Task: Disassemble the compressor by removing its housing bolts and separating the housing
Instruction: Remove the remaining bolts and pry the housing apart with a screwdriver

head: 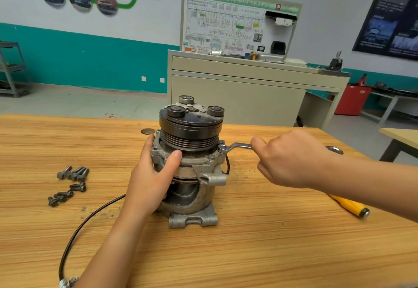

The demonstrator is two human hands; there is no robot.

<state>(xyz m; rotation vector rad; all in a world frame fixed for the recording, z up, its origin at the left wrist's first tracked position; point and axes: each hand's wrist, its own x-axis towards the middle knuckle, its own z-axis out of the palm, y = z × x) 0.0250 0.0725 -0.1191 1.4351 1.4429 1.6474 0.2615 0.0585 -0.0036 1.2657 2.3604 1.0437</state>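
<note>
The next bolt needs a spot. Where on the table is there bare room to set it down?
Bare wood lies in front of the compressor, between the black cable and the right forearm, and behind the loose bolts. Crowded beside the wrench and yellow screwdriver.

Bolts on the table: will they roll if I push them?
Probably: the bolts lie on their sides with round shanks, so they'd likely roll, curving round their wider heads. They look metal, so probably stiff, not bendy.

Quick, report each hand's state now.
Left hand: grips the compressor, steadying it.
Right hand: grip closed on the wrench.
</note>
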